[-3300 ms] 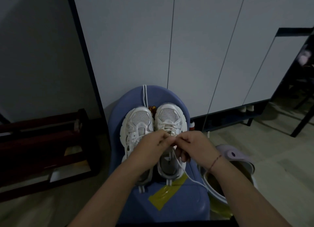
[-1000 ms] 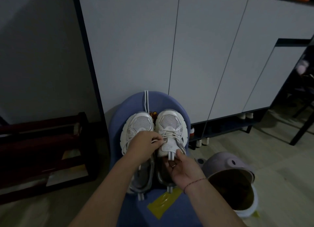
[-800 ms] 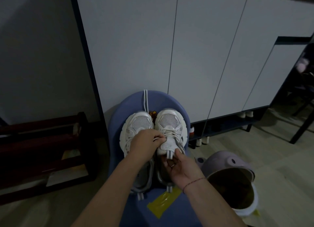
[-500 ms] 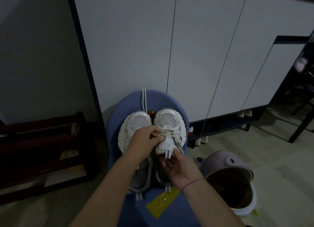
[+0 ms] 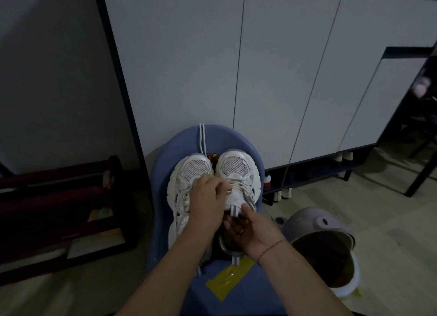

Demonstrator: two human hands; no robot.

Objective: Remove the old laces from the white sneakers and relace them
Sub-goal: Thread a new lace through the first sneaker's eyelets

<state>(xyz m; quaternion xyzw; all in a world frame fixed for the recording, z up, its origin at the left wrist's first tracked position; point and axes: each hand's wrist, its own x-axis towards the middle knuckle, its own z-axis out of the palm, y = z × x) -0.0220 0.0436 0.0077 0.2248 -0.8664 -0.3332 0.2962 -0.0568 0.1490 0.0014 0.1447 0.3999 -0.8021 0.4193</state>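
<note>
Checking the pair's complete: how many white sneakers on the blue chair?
2, side by side on the blue chair: the left sneaker, and the right sneaker, gripped by the left hand and right hand.

**Hidden and cut-off bits**

Left hand [image 5: 205, 201] covers left sneaker [image 5: 197, 169] laces; what its fingertips pinch can't be told. Right hand [image 5: 251, 228] blocks right sneaker [image 5: 234, 165] opening, fingertips behind the tongue. Orange-brown bit [image 5: 212, 156] between toes: too small to tell. Blue chair [image 5: 159, 185] cut by near edge, dark rack [image 5: 59, 192] by left edge.
</note>
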